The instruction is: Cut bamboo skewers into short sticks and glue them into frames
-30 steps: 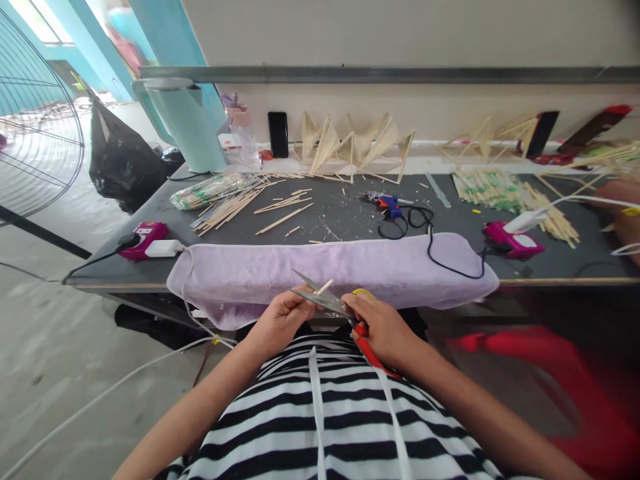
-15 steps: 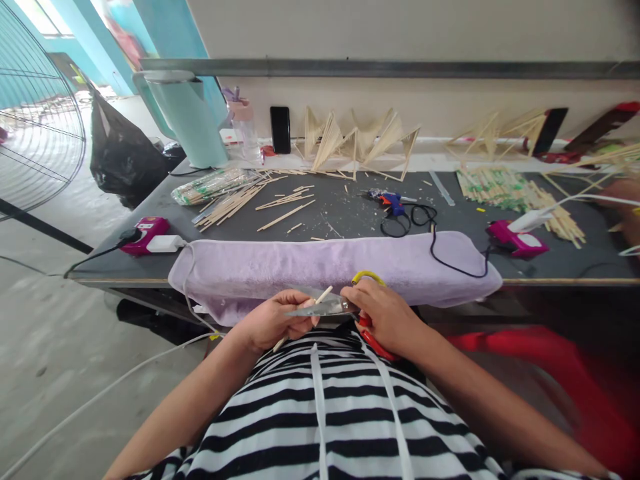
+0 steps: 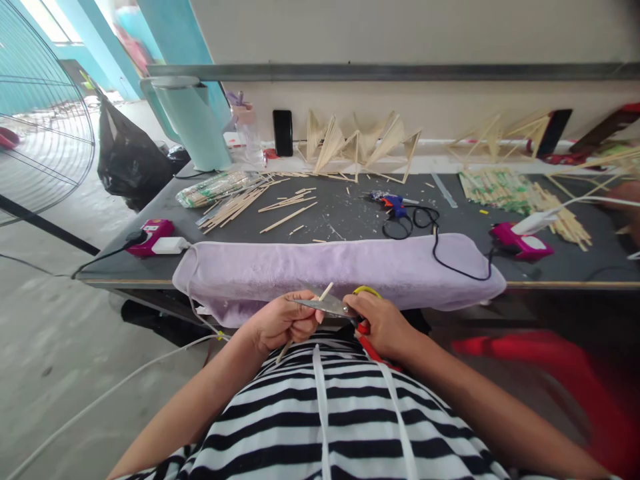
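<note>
Above my lap, my left hand [image 3: 287, 321] is closed around a thin wooden stick [image 3: 326, 291], whose ends stick out above and below the fingers. My right hand [image 3: 383, 325] grips scissors [image 3: 329, 306] with red and yellow handles. The scissor blades reach left across the stick, close to my left fingertips. Behind both hands a folded lilac towel [image 3: 340, 267] lies along the table's front edge. Loose sticks [image 3: 289, 217] are scattered on the dark table [image 3: 345, 200] beyond it.
A glue gun [image 3: 395, 205] with a black cord lies mid-table. Stick frames [image 3: 367, 143] and a phone [image 3: 283, 133] stand at the back. A pitcher [image 3: 193, 127] is back left. Magenta power blocks [image 3: 151, 237] sit at both sides. Another person's hand [image 3: 620, 200] is at far right.
The scissor blades have narrowed around the stick, and my left fingers have curled in more. The whole view has shifted slightly.
</note>
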`<action>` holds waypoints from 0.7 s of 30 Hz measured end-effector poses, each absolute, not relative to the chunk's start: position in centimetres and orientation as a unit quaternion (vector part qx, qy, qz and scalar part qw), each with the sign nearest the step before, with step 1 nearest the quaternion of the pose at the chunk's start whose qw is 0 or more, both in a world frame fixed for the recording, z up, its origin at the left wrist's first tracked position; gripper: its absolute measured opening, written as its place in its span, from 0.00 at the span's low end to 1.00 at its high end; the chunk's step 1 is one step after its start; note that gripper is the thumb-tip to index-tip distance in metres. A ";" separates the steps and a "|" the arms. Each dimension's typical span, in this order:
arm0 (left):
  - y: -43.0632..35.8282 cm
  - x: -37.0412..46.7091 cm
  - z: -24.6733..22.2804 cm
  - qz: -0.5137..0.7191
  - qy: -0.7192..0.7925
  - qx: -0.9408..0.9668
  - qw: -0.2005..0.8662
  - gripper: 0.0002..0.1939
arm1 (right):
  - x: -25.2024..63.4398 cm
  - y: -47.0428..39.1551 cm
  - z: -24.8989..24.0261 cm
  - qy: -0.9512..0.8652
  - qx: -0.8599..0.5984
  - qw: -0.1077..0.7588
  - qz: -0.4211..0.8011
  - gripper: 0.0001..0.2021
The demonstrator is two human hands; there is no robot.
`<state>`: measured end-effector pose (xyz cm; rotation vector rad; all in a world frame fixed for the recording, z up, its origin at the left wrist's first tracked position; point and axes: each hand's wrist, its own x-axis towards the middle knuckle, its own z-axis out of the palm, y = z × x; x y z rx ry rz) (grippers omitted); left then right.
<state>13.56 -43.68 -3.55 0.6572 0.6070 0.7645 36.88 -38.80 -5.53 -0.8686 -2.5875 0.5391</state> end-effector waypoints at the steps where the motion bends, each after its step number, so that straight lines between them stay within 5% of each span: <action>1: -43.6 13.6 -3.6 0.360 0.290 0.308 0.831 0.08 | 36.8 -38.8 -5.8 -0.912 -0.312 0.180 0.196 0.22; 7: -43.5 14.2 -3.6 0.356 0.328 0.316 0.816 0.08 | 36.9 -39.1 -7.0 -0.899 -0.335 0.180 0.216 0.21; 12: -42.7 14.6 -2.7 0.370 0.465 0.400 0.698 0.13 | 37.5 -39.0 -6.6 -0.887 -0.366 0.189 0.208 0.23; 21: -36.9 10.1 3.9 0.296 0.663 0.685 0.066 0.17 | 38.4 -38.6 -7.3 -0.828 -0.437 0.259 0.238 0.22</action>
